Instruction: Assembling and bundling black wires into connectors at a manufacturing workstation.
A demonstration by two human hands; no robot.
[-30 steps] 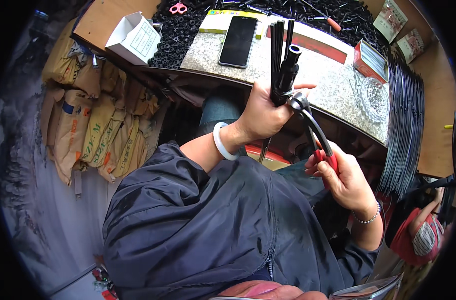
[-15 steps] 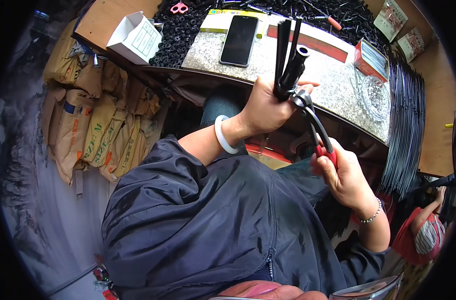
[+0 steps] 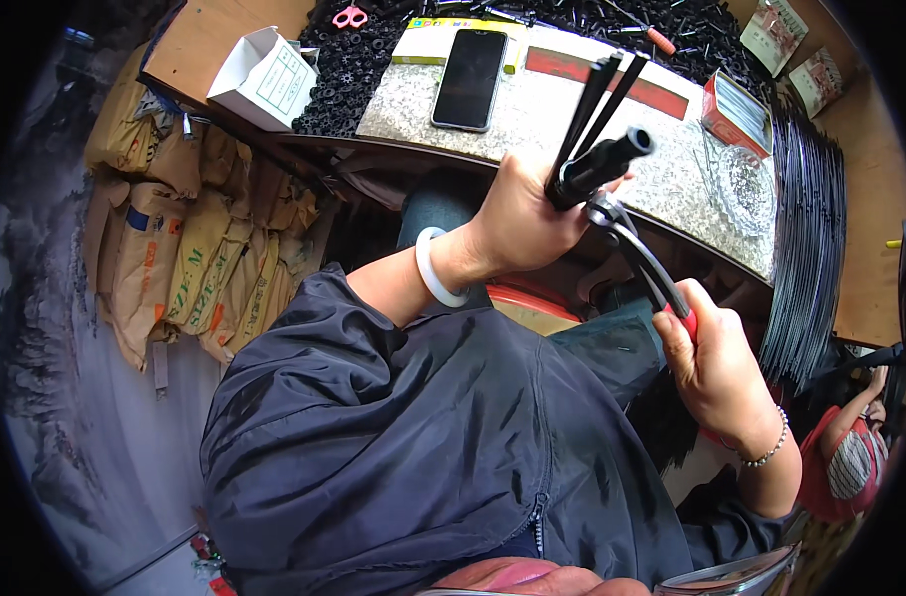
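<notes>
- Centrally, left hand: fingers wrapped tight round a matte black tube and two thin flat black strips, all held upright just off the near edge of the worktop; one smooth white bangle on the wrist.
- Right hand, at 4 o'clock from the left: clenched on the red-sleeved handles of one pair of pliers; bare steel head touching the tube's lower end at the left fist; one beaded bracelet on the wrist.
- Worktop: speckled grey stone slab, curved front edge, wooden board beyond. A bare stretch of slab lies between the phone and the red box.
- One black phone, flat and glossy, at 11 o'clock from the tube.
- One white cardboard box, open, at 10 o'clock, beside a heap of small black toothed parts; count cannot be told.
- One pair of pink-handled scissors on that heap.
- One red box at 2 o'clock; a stack of long black strips along the right edge.
- Brown paper sacks stacked below at 9 o'clock.
</notes>
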